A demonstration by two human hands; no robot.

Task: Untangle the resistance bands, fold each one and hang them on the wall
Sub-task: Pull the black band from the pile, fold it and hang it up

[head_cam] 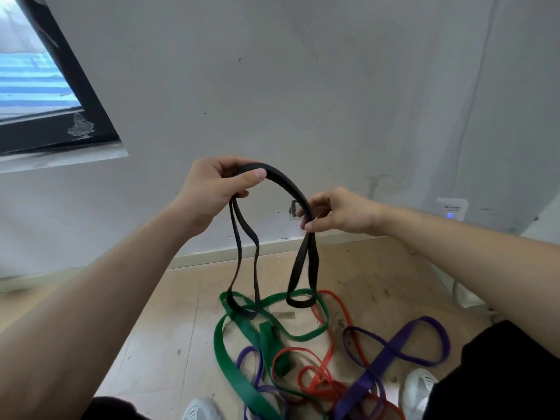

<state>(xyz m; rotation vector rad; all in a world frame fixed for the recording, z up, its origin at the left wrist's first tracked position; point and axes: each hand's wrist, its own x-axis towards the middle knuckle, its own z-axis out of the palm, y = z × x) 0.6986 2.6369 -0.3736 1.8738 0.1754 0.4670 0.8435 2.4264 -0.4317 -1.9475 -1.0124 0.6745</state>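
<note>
A black resistance band (285, 183) arches between my two hands, doubled over, and its two loops hang down to the floor. My left hand (212, 189) grips one end of the arch with thumb and curled fingers. My right hand (336, 212) pinches the band lower, on the right side of the arch. Below lies a tangle on the floor: a wide green band (233, 368), a red band (330, 353) and a purple band (397, 350). The black loops touch the green band.
A white wall (303, 86) stands straight ahead, with a dark-framed window (75, 95) at the upper left. A white device with a blue light (450, 209) sits low on the right wall. The floor is light wood (169, 328). My white shoes (419, 389) flank the tangle.
</note>
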